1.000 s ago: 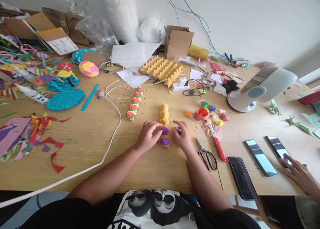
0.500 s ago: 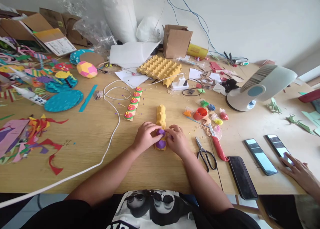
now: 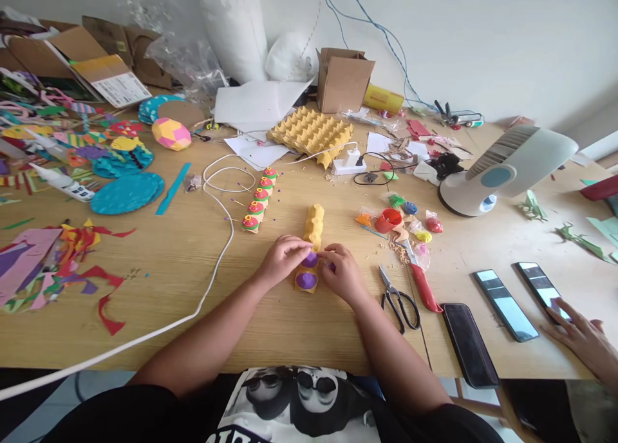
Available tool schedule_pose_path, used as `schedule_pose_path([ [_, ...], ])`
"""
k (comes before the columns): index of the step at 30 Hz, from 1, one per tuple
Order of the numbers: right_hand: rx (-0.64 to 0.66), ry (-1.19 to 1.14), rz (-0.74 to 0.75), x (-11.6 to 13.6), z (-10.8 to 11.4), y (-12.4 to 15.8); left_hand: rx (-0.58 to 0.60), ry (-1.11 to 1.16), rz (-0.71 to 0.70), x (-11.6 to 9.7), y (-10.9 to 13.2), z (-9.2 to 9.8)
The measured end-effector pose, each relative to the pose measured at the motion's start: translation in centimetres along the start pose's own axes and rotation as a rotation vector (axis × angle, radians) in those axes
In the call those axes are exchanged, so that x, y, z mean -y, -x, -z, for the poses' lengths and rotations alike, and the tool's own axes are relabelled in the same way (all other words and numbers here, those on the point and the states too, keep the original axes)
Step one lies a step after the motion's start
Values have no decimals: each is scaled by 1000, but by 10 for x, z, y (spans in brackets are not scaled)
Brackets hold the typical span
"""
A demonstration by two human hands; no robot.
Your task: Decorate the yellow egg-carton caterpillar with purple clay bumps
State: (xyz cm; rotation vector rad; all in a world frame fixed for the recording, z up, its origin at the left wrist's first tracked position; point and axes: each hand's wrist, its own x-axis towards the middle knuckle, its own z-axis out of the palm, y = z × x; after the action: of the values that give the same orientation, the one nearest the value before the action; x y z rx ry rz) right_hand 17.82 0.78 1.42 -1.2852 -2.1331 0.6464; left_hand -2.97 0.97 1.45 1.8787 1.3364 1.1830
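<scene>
A yellow egg-carton strip (image 3: 314,224) lies lengthwise on the table before me. A round cap of purple clay (image 3: 306,280) covers its nearest bump, and another purple clay cap (image 3: 309,259) sits on the bump behind. My left hand (image 3: 284,261) comes from the left, thumb and fingertips closed on the farther cap. From the right, my right hand (image 3: 342,272) has curled fingers, its fingertips at that cap's right edge. A small purple bit shows between its fingers. Left of the strip stands a finished-looking caterpillar row (image 3: 258,201) of red and green decorated bumps with pins.
Scissors (image 3: 398,298), a red-handled knife (image 3: 425,288), clay packets around a red cup (image 3: 389,220) and phones (image 3: 468,343) lie to the right. A co-worker's hand (image 3: 577,333) touches a phone. A white cable (image 3: 212,275) crosses the left side. A fan (image 3: 502,169) stands back right.
The strip's near end has swung slightly left, so the strip lies more tilted. My hands stay at the farther purple cap. The whole view has shifted a little.
</scene>
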Motion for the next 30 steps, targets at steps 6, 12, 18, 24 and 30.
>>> schedule_pose_path([
  [6, -50, -51, 23, 0, -1, -1, -126, -20, -75, -3, 0, -1],
  [12, -90, -98, 140, 8, 5, -1, -44, -72, -192, -13, 6, -3],
  [18, -83, -33, 193, 15, 7, 3, -66, -103, -153, -15, 9, -5],
  [24, -116, -56, 101, 7, 3, 2, -75, -69, -132, -12, 7, -5],
  [30, -56, -83, 93, 3, 1, -1, -59, -17, -141, -13, 8, -5],
])
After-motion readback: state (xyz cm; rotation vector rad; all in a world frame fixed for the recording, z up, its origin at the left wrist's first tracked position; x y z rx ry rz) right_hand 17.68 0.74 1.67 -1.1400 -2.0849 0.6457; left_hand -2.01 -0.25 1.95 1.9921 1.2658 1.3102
